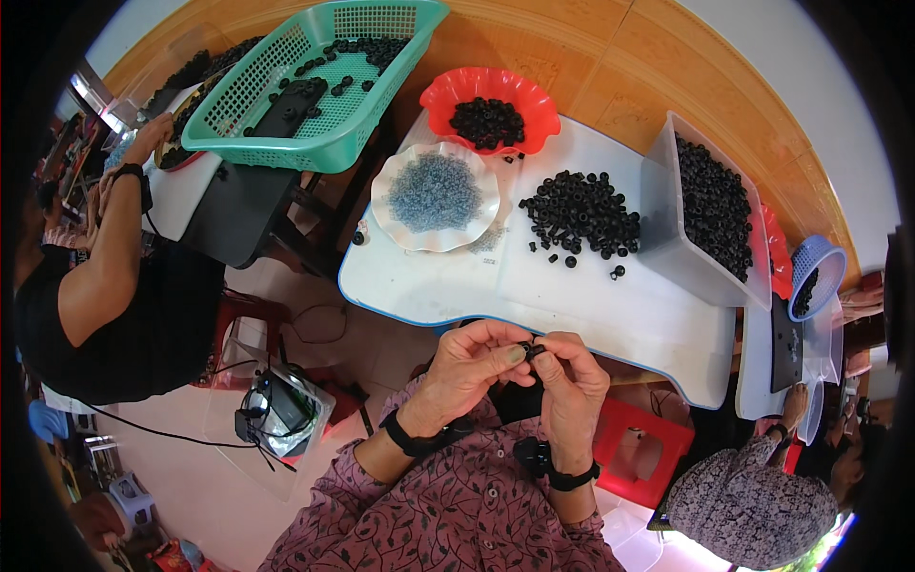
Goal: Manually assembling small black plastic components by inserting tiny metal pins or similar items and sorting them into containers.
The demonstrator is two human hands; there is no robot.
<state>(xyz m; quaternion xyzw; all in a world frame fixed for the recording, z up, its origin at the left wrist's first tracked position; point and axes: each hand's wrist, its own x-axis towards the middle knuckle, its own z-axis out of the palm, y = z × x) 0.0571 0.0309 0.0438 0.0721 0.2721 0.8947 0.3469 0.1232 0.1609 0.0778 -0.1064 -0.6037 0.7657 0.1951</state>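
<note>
My left hand (473, 368) and my right hand (570, 383) meet in front of my chest, just off the table's near edge. Fingertips of both pinch small black round parts (534, 352), whose exact kind is mostly hidden by the fingers. Ahead on the white table (429, 286) lies a loose pile of black round parts (581, 214), some with holes. Left of it, a white wavy-rimmed bowl (381, 195) holds many small translucent grey-blue pieces (434, 191).
A red scalloped bowl (543, 100) and a clear plastic bin (658, 229) hold more black parts. A green basket (329, 153) stands at the back left. Co-workers sit on both sides. A red stool (648, 439) is right of me; a clear box with cables (276, 410) stands left.
</note>
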